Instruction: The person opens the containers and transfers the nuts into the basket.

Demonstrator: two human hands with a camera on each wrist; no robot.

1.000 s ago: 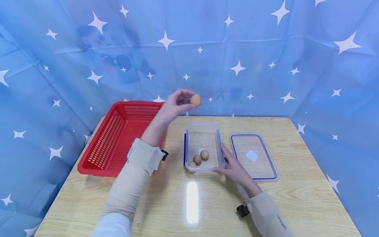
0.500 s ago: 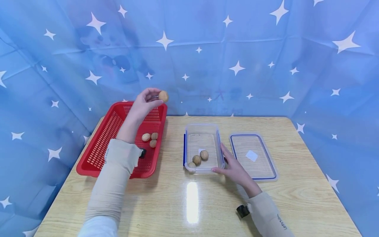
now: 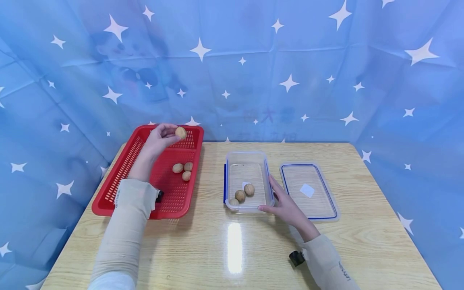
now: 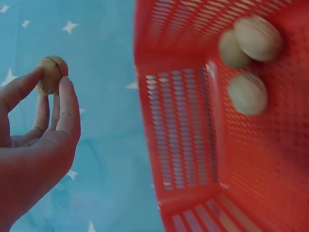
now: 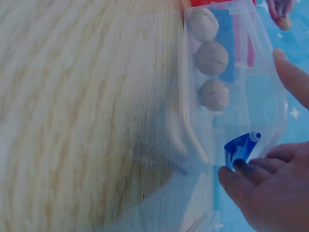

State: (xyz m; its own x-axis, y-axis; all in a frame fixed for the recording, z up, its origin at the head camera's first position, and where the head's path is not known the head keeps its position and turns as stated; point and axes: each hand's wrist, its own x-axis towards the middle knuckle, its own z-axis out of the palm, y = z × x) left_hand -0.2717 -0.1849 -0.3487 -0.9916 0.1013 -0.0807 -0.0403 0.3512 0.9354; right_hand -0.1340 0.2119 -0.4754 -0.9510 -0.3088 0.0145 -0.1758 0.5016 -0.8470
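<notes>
My left hand (image 3: 156, 141) pinches a walnut (image 3: 180, 133) between thumb and fingertips, over the far end of the red basket (image 3: 166, 159). In the left wrist view that walnut (image 4: 52, 77) shows a dark seam line. Three more walnuts (image 3: 177, 168) lie together on the basket floor, near its right wall. My right hand (image 3: 288, 207) holds the clear plastic container (image 3: 250, 171) at its near right corner, thumb at the front rim, fingers along the right side by a blue latch (image 5: 241, 147). Inside the container, three walnuts (image 3: 249, 189) sit in its near part.
A clear lid (image 3: 311, 201) with a blue seal lies flat right of the container, a white label on it. All stand on a wooden table (image 3: 203, 249). A blue curtain (image 3: 232, 72) with white stars hangs behind and at both sides.
My left hand has moved left, then down, carrying the walnut from above and behind the container to over the basket. The basket's walnuts came into view. The right hand stays at the container.
</notes>
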